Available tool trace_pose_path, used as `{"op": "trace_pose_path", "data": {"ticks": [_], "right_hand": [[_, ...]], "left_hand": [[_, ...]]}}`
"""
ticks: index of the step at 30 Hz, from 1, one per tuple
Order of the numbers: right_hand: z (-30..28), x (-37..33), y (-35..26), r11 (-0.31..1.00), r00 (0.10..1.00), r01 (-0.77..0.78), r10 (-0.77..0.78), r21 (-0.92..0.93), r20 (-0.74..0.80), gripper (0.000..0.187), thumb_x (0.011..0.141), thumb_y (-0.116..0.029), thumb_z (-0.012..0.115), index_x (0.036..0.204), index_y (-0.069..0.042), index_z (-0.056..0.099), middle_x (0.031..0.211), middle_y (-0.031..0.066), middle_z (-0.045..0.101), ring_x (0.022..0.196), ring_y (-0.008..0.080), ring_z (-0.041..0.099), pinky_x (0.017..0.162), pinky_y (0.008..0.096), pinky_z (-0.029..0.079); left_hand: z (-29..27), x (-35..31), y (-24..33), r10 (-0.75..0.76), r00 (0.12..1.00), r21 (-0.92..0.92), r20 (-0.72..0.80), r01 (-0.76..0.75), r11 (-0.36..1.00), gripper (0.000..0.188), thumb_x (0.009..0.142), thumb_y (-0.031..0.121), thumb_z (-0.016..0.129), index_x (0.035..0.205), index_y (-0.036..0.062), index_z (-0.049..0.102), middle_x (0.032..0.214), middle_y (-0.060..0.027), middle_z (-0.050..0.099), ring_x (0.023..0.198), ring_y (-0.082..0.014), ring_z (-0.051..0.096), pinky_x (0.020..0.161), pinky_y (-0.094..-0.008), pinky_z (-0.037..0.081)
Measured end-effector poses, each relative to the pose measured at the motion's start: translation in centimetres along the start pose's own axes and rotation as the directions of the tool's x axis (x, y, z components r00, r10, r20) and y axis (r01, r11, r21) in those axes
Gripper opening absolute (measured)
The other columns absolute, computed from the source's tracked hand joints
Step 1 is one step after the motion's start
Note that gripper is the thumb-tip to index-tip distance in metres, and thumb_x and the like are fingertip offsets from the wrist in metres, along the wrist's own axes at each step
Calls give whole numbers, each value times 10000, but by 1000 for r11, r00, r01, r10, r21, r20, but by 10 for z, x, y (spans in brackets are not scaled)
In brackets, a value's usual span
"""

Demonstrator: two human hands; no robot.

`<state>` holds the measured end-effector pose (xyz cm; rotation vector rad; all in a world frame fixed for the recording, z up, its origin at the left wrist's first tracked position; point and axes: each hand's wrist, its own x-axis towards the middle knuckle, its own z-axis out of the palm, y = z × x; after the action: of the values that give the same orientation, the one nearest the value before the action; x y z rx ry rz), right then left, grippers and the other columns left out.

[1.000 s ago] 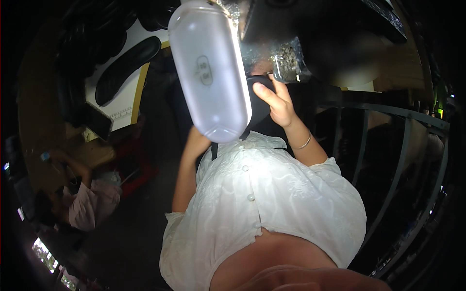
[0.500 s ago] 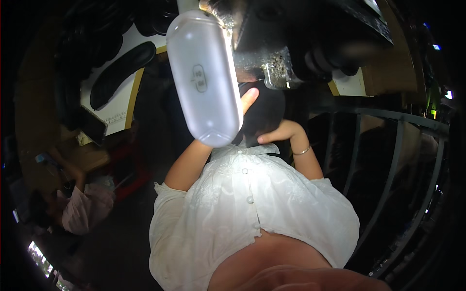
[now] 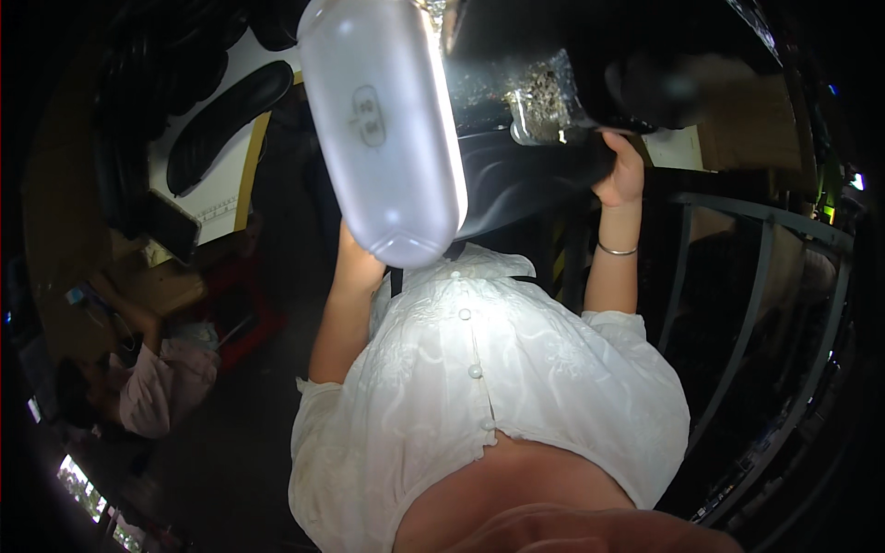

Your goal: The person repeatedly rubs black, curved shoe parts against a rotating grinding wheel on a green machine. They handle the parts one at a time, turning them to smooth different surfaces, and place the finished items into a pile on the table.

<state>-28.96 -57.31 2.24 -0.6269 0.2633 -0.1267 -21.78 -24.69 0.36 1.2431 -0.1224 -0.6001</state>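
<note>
Right hand (image 3: 623,171): grip closed on right edge of black piece (image 3: 535,180). Piece spans from behind white oblong lamp (image 3: 383,138) to right hand, just under metal machine part (image 3: 544,101) in view. Left hand hidden behind lamp; cannot tell its grip. At left, desk (image 3: 171,293) carries white board (image 3: 241,166), 1 curved black pad (image 3: 230,124), 1 phone (image 3: 175,227).
</note>
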Motion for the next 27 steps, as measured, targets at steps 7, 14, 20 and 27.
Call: {"op": "trace_pose_path", "data": {"ticks": [7,14,20,27], "right_hand": [[67,7,47,993,978,-67,84,-92,192,364,811,-110,513,1136,53,502,1053,138,596,949,204,587,847,302,458],[104,16,70,897,949,-60,187,-439,253,387,774,-89,587,1119,61,495,957,100,601,833,123,584,766,244,471],[114,30,75,852,944,-9,180,-524,277,268,753,-111,675,967,34,604,881,53,626,801,116,584,724,238,474],[114,32,96,763,950,105,111,-638,290,409,722,-146,730,1045,11,534,938,83,609,856,131,573,744,258,472]], "left_hand": [[-39,-18,20,-117,977,-175,-178,86,981,301,878,138,421,1135,-12,459,854,-87,597,634,-145,596,485,-269,487],[-79,-13,-25,-168,934,-101,-316,143,985,221,823,136,440,1001,38,528,839,-62,590,698,-119,587,560,-252,483],[-67,-12,-67,-234,971,473,-47,227,851,266,745,174,598,907,-37,598,776,-92,629,675,-143,596,601,-272,485],[27,4,-43,295,954,410,48,-288,865,374,698,182,716,951,-51,571,919,-121,617,799,-215,601,736,-302,466]]}}
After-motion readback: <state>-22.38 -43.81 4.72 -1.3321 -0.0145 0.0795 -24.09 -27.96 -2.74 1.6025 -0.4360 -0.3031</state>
